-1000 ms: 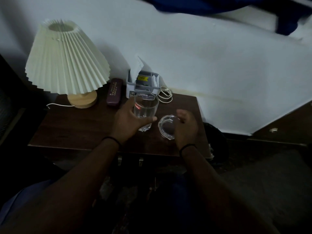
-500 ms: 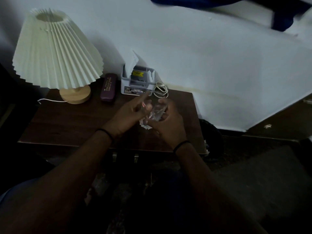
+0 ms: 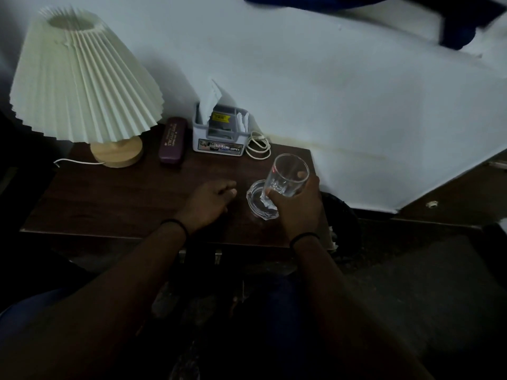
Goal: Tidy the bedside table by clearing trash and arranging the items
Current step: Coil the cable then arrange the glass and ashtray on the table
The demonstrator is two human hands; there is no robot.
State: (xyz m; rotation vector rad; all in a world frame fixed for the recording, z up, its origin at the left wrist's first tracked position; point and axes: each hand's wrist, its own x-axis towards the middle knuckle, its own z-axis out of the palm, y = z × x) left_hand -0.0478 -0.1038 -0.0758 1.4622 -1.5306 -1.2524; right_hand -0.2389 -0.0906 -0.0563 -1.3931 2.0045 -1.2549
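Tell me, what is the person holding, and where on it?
The right hand grips the clear drinking glass around its lower half, above the glass ashtray. The left hand holds nothing; it rests on the table.

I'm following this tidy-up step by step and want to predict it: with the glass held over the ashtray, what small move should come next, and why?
Probably lower the drinking glass and set it upright. The right hand holds it tilted, its base just above or on the glass ashtray, while the left hand rests idle on the bedside table.

Cream pleated lampshade (image 3: pixel 82 78), maroon case (image 3: pixel 173 139), dark brown table (image 3: pixel 109 198), clear glass (image 3: pixel 288 178)
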